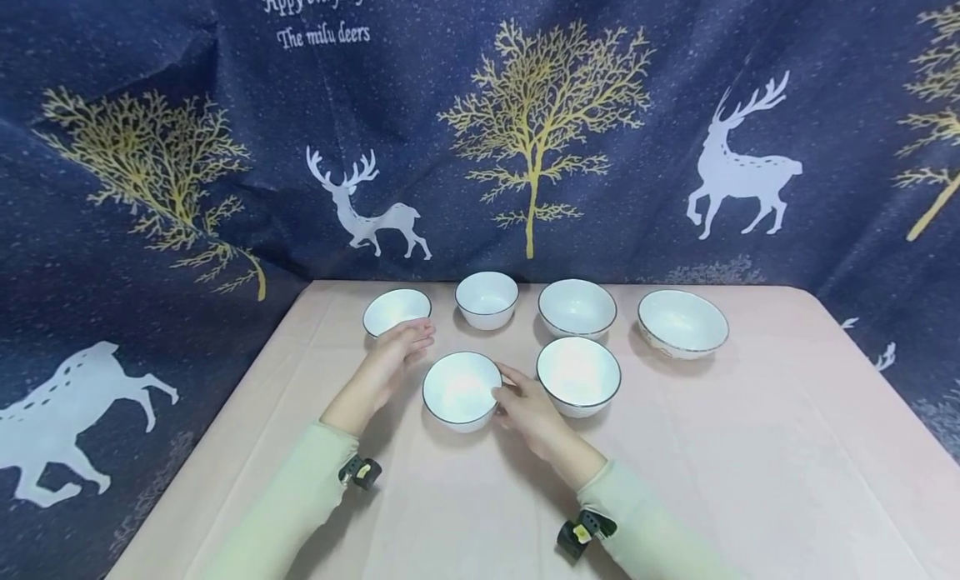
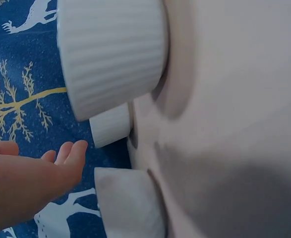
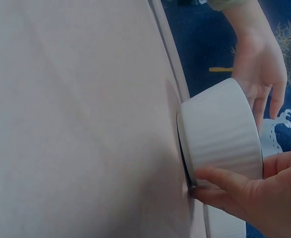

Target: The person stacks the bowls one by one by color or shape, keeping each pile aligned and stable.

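Note:
My right hand [image 1: 528, 409] grips the right side of a white bowl [image 1: 461, 388] with a dark rim, its thumb at the rim. In the right wrist view the fingers of this hand [image 3: 264, 198] reach down the ribbed outer wall of the bowl [image 3: 222, 131] toward its base. My left hand [image 1: 397, 351] hovers left of that bowl with extended fingers, in front of the back-left bowl [image 1: 396, 307]. The left wrist view shows the left hand [image 2: 36, 181] holding nothing, apart from the ribbed bowl [image 2: 113, 54].
To the right of the gripped bowl stands another white bowl [image 1: 579, 373]. Behind are more dark-rimmed bowls: one in the middle [image 1: 487, 298], one right of it [image 1: 577, 307] and a wider one [image 1: 683, 322] at far right. A blue deer-patterned cloth [image 1: 480, 130] hangs behind the pink-covered table [image 1: 787, 447].

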`<state>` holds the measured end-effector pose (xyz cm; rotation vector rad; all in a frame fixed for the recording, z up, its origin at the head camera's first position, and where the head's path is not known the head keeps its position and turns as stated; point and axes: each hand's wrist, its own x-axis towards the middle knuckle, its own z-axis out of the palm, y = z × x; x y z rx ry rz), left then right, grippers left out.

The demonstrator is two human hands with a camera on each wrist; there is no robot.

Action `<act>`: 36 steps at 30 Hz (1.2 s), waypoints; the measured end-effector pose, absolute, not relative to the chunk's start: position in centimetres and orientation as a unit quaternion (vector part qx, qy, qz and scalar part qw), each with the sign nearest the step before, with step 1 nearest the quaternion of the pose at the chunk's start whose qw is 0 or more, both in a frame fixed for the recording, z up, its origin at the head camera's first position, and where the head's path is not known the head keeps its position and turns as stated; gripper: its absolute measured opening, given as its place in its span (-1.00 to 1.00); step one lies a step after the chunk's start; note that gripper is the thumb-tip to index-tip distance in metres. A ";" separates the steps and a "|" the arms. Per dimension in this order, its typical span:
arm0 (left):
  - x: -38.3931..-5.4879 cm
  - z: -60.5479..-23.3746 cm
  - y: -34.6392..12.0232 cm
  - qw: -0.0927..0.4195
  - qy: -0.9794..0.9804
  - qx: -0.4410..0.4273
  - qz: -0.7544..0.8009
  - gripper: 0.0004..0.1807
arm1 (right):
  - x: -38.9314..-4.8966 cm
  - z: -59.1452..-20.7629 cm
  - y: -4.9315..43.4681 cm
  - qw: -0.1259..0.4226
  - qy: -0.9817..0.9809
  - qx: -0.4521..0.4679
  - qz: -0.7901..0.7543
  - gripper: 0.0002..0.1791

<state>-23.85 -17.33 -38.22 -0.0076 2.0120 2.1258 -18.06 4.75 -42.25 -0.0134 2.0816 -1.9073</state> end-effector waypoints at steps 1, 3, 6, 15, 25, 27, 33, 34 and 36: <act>-24.1 -38.0 -17.3 0.108 0.682 0.002 0.723 -0.49 | -18.1 -42.2 4.8 0.157 0.729 -0.003 -0.666 -0.45; -24.5 -37.6 -17.3 0.111 0.681 0.006 0.724 -0.47 | -18.0 -42.2 4.8 0.155 0.730 -0.003 -0.666 -0.45; -25.2 -37.1 -17.3 0.119 0.672 -0.001 0.731 -0.46 | -18.1 -42.2 4.9 0.156 0.726 -0.004 -0.669 -0.45; -27.3 -36.4 -16.7 0.135 0.659 -0.012 0.740 -0.45 | -18.0 -42.3 5.0 0.158 0.719 -0.003 -0.677 -0.45; -29.7 -36.6 -15.4 0.136 0.677 -0.014 0.723 -0.46 | -18.0 -42.5 5.2 0.147 0.717 -0.003 -0.681 -0.45; -30.0 -36.7 -15.1 0.141 0.672 -0.022 0.726 -0.45 | -17.9 -42.6 5.3 0.149 0.715 -0.001 -0.683 -0.46; -31.2 -37.6 -14.5 0.151 0.676 -0.023 0.721 -0.40 | -17.7 -42.6 5.4 0.155 0.703 -0.004 -0.694 -0.45; -31.4 -37.8 -14.5 0.153 0.680 -0.024 0.717 -0.39 | -17.7 -42.6 5.5 0.157 0.699 -0.004 -0.698 -0.45; -31.7 -38.1 -14.4 0.159 0.690 -0.026 0.706 -0.37 | -17.7 -42.5 5.5 0.162 0.691 -0.005 -0.704 -0.45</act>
